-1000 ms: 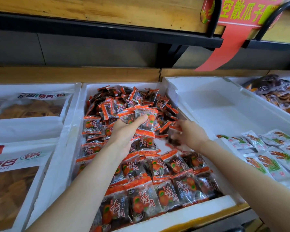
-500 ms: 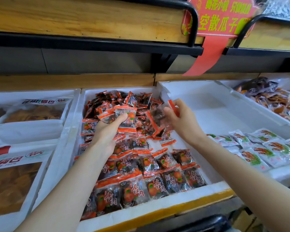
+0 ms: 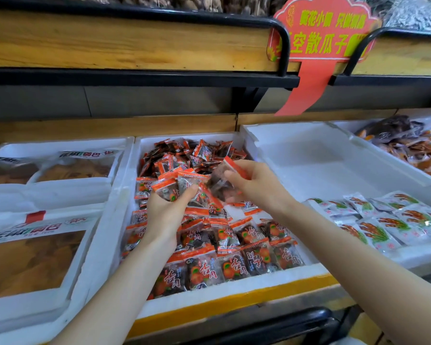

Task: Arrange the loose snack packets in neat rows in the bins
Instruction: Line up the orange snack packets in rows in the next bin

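A white foam bin (image 3: 234,290) in the middle holds orange-and-clear snack packets. Those at the front lie in neat rows (image 3: 234,260); those at the back form a loose heap (image 3: 194,155). My left hand (image 3: 167,210) is raised over the bin's middle and grips a small stack of packets (image 3: 182,185). My right hand (image 3: 254,185) is just right of it and pinches one packet (image 3: 222,180), blurred, close to the stack.
An almost bare white bin (image 3: 309,155) sits to the right, with green-and-white packets (image 3: 388,220) at its front. Left bins (image 3: 105,195) hold large bags of yellow crisps. A wooden shelf (image 3: 135,46) with a black rail and a red sign (image 3: 321,38) overhangs behind.
My right hand has lifted a packet out of the bin and brought it left, up to the stack in my left hand. The left hand keeps its stack. The view has shifted down.
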Tool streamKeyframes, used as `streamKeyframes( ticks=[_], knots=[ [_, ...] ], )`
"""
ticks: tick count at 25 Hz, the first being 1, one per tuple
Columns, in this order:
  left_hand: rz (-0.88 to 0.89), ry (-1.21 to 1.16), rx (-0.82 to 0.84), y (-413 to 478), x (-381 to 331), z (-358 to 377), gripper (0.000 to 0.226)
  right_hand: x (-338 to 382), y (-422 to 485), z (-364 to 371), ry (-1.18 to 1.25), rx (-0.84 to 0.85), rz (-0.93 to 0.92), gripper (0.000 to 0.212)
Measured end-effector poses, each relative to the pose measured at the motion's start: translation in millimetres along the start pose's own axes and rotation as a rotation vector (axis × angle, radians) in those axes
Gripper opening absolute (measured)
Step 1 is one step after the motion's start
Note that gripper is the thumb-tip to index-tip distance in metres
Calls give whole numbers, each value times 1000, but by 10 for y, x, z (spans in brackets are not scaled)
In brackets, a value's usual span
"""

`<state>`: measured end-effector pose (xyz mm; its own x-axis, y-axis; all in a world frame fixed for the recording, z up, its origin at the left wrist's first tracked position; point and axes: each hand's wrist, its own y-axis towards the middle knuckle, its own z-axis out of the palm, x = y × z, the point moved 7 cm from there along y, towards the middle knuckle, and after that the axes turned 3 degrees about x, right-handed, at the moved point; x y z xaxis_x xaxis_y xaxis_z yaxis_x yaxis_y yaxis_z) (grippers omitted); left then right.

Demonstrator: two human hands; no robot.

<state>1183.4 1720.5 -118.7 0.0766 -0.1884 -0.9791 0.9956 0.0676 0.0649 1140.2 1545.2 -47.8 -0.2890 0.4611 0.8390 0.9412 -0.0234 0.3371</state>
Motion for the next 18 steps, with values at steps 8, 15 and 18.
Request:
streamKeyframes(
  ticks=[8, 15, 18],
  knots=[
    [-106, -155, 26, -264, -53, -92, 17, 228, -243, 311, -49, 111, -304, 16],
    [-102, -115, 78, -426, -83, -123, 25, 29, -265, 354, 102, 3, -96, 29],
    [-57, -76, 90, -470, -114, -142, 27, -166, -234, 347, 201, 58, 119, 68]
  ],
)
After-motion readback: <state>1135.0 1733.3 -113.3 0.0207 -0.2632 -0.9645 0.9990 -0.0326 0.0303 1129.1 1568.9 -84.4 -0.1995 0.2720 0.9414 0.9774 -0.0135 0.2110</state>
